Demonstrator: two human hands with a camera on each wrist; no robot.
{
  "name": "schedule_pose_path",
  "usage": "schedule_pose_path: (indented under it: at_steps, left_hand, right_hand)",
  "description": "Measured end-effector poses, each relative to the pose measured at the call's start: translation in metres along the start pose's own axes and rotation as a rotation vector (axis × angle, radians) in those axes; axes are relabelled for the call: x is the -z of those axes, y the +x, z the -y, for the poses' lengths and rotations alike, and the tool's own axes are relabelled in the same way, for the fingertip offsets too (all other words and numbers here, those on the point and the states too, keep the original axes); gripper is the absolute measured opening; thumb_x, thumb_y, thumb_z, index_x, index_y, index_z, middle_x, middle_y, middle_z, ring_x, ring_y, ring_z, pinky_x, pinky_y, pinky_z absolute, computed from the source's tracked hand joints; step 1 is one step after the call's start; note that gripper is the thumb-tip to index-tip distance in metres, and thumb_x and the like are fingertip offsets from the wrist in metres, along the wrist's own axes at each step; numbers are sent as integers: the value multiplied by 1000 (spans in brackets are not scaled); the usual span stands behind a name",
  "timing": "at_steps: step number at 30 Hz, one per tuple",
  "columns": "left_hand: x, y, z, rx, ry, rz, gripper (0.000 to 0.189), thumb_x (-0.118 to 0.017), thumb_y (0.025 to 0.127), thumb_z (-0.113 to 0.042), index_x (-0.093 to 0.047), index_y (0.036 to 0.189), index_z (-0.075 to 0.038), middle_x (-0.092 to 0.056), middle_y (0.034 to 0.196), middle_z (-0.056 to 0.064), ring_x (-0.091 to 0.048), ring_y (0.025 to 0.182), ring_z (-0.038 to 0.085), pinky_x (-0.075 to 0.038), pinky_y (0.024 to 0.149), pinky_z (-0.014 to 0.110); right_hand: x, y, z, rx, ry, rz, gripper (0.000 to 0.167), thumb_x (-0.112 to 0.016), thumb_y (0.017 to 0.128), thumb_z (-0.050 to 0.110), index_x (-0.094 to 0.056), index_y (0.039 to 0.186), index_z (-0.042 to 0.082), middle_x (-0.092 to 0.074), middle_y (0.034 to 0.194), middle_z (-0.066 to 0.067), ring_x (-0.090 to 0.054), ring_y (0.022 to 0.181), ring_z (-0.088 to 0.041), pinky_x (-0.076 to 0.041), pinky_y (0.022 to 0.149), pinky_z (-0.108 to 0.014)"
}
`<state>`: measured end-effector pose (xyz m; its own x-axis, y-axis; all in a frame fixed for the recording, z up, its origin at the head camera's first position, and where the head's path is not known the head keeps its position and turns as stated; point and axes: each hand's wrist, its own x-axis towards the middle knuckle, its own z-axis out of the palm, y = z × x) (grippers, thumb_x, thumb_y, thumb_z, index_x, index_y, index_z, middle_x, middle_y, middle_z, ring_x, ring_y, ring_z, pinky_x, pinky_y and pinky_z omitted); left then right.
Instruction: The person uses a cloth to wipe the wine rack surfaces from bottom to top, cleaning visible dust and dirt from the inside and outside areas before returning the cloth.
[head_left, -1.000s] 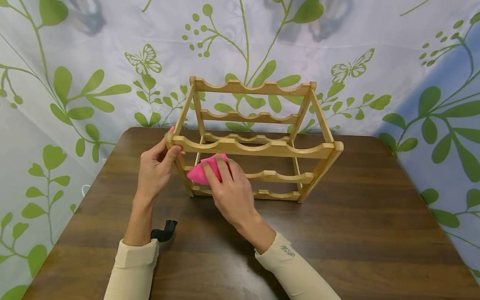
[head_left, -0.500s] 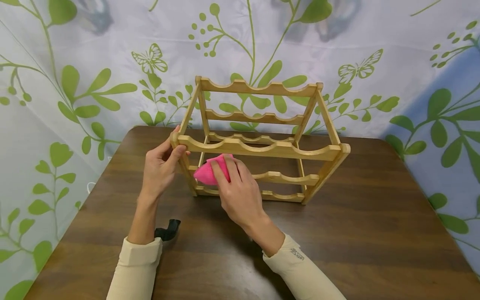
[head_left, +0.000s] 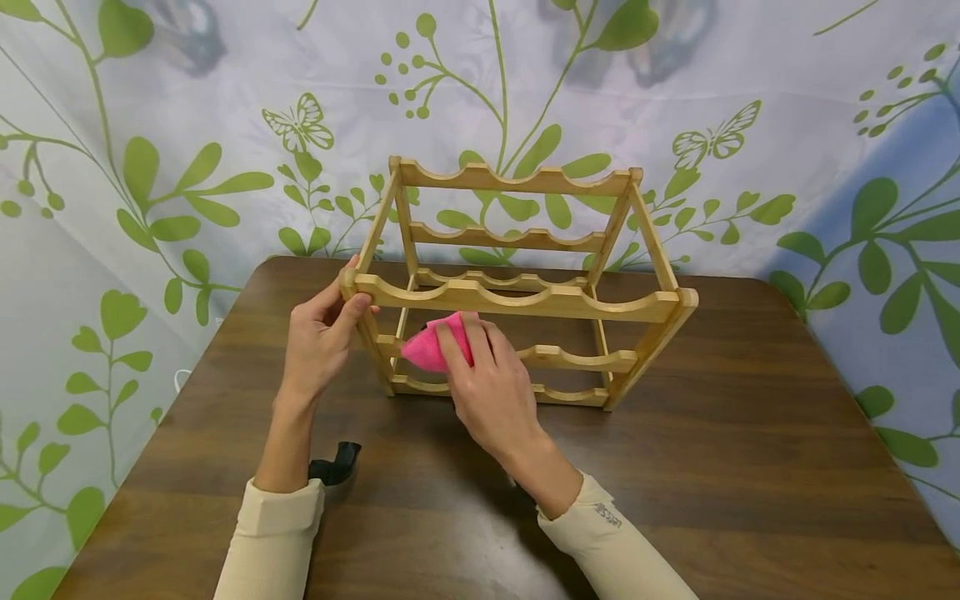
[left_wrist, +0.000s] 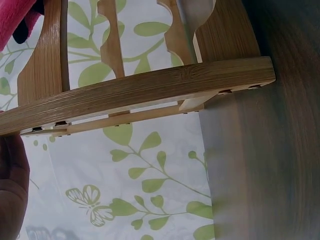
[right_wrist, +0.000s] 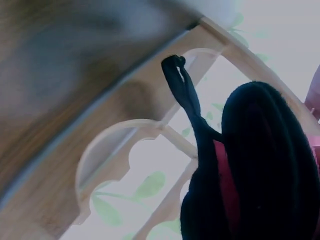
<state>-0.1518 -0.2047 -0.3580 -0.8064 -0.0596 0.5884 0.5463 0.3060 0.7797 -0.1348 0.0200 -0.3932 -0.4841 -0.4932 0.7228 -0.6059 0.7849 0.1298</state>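
Note:
A wooden wine rack [head_left: 517,300] with scalloped rails stands on the brown table. My left hand [head_left: 318,342] grips its upper front left corner, thumb on the front and fingers behind. In my right hand [head_left: 495,392] is a bunched pink cloth [head_left: 429,348], held against the left part of the middle front rail. The left wrist view shows the rack's side bar [left_wrist: 150,90] close up, with part of the left hand [left_wrist: 12,185] at the edge. Black parts of the cloth [right_wrist: 270,165], one a loop, fill much of the right wrist view; the fingertips are partly hidden there.
A small dark strap-like object [head_left: 337,464] lies on the table [head_left: 712,467] beside the left forearm. Behind the table hangs a pale curtain [head_left: 225,100] printed with green leaves and butterflies.
My right hand has slid the pink cloth slightly to the right along the middle front rail. The left hand keeps its grip on the corner; the whole view has shifted a little.

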Motion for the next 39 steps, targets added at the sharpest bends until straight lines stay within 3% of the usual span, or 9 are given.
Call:
schedule_pose_path:
  at_steps: [9, 17, 24, 31, 39]
  left_hand:
    - [1, 0, 1, 0, -18, 5, 46, -59, 96, 4, -56, 140, -11, -68, 85, 25, -65, 73, 8, -45, 56, 19]
    - [0, -1, 0, -3, -23, 11, 47, -58, 95, 7, -55, 140, -9, -69, 88, 24, -66, 75, 8, -47, 59, 19]
    - [1, -1, -1, -8, -19, 10, 48, -58, 96, 6, -55, 140, -12, -69, 89, 23, -67, 76, 9, -49, 61, 21]
    - [0, -3, 1, 2, -24, 11, 48, -58, 95, 8, -55, 140, -10, -71, 88, 14, -67, 75, 10, -51, 64, 19]
    - [1, -1, 4, -35, -36, 7, 51, -58, 93, 11, -54, 141, -7, -68, 85, 25, -65, 73, 9, -44, 57, 18]
  right_hand:
    - [0, -10, -9, -38, 19, -27, 51, -76, 84, 23, -61, 130, 4, -59, 126, -23, -58, 106, -37, -51, 91, -42]
    - [4, -17, -14, -72, 25, 23, 56, -79, 84, 28, -60, 129, 0, -59, 127, -24, -59, 103, -36, -48, 95, -43]
    - [7, -20, -15, -81, -52, 26, 55, -78, 81, 22, -61, 128, 0, -62, 124, -22, -60, 105, -36, -43, 102, -47]
    - [6, -26, -16, -71, -51, -2, 50, -77, 81, 17, -62, 126, 1, -63, 122, -20, -59, 106, -36, -42, 102, -49]
    - [8, -28, -21, -65, -53, -41, 47, -76, 79, 10, -63, 124, 1, -62, 122, -20, -58, 105, -37, -41, 104, -46]
